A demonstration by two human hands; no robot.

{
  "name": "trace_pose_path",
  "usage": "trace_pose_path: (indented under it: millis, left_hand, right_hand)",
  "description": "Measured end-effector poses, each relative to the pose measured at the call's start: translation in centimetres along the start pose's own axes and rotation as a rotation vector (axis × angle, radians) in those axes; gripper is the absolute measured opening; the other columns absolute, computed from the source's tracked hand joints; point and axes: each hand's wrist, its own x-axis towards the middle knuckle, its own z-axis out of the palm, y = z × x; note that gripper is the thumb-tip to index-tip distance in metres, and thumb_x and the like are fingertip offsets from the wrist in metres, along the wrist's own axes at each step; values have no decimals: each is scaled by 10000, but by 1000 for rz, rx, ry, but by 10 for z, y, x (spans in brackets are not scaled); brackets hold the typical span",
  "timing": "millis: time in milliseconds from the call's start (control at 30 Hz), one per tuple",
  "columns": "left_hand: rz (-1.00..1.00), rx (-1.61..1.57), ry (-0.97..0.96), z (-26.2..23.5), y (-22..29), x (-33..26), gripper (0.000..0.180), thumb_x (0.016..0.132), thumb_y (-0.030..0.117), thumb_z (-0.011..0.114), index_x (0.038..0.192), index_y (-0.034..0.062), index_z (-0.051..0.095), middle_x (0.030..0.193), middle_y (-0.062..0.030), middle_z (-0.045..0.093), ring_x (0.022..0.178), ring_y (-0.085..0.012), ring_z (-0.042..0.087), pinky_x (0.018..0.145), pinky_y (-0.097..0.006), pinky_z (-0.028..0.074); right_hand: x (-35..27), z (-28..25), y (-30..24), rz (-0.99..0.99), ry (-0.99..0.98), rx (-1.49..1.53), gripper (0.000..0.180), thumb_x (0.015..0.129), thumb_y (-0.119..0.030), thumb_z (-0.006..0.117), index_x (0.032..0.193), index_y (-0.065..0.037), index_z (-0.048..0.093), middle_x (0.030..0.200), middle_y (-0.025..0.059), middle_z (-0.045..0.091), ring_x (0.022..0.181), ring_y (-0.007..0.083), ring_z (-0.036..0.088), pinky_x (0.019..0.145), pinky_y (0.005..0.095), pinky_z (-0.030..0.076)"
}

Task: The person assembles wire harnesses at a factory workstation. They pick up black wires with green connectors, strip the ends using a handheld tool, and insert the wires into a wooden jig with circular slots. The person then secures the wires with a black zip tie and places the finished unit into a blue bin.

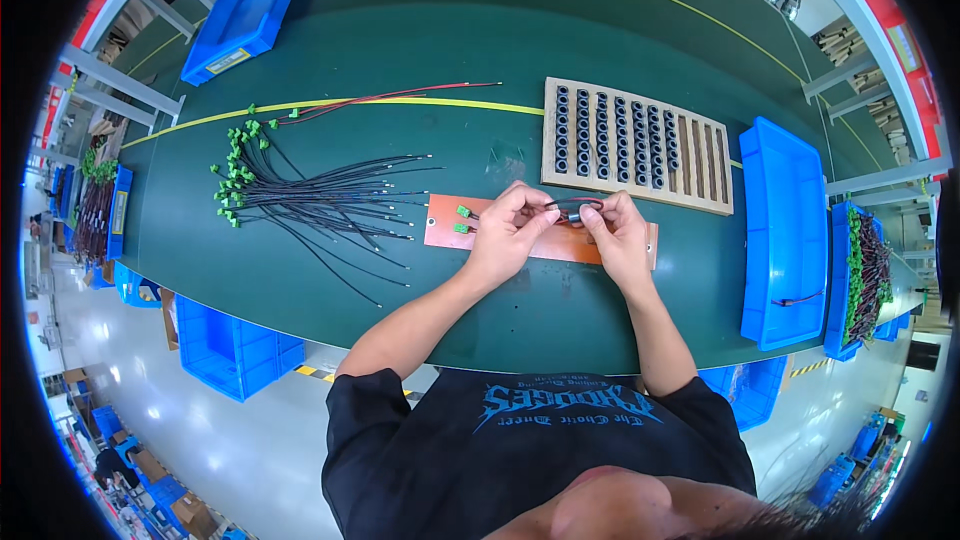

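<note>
My left hand [507,237] pinches thin black and red wires [582,202] that bend in a small loop between my hands. With thumb and fingers closed, my right hand [622,238] grips a small black ring core [574,216] beside the loop; whether the wires run through it is hard to tell. Both hands are over a long orange board [560,248] on the green table. At the board's left part, two green connectors [461,228] sit side by side, their leads running under my left hand.
Black wires with green connectors [236,175] lie fanned out on the left. A wooden rack [710,195] beyond my right hand holds rows of black ring cores. Blue bins stand at the far left [222,53] and on the right [770,325], the latter with a small wire piece.
</note>
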Motion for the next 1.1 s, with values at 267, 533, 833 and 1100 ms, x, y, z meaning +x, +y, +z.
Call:
trace_pose_path:
  millis: [267, 533, 833, 1100]
  left_hand:
    - [-76, -59, 30, 0, -3, 1, 82, 898, -42, 745, 952, -30, 684, 951, -73, 702, 882, -113, 682, 801, -265, 568]
    - [-55, -77, 74, -1, -2, -1, 86, 867, -39, 776, 925, -45, 712, 936, -107, 741, 855, -127, 694, 773, -274, 576]
    - [-69, 216, 12, -6, 14, -2, 69, 831, -83, 773, 833, -29, 729, 931, -135, 745, 884, -174, 717, 825, -312, 594]
    - [11, 155, 60, -4, 6, -5, 72, 809, -91, 787, 837, -39, 745, 906, -132, 743, 865, -175, 725, 792, -300, 603]
  right_hand:
    - [-1, -1, 0, -5, 2, 3, 179, 1009, -105, 677, 989, -17, 523, 952, 117, 723, 864, 134, 698, 782, 261, 546]
    - [1, -3, 4, 1, -13, 6, 171, 1008, -91, 673, 986, -19, 519, 956, 123, 732, 868, 133, 699, 777, 256, 541]
    - [0, -2, 4, -25, -5, 29, 140, 1006, -47, 656, 996, -8, 521, 971, 135, 727, 893, 151, 711, 809, 268, 556]
    - [0, -2, 3, -14, -15, 35, 130, 1008, -35, 646, 1001, -3, 520, 976, 135, 724, 911, 164, 721, 808, 268, 562]
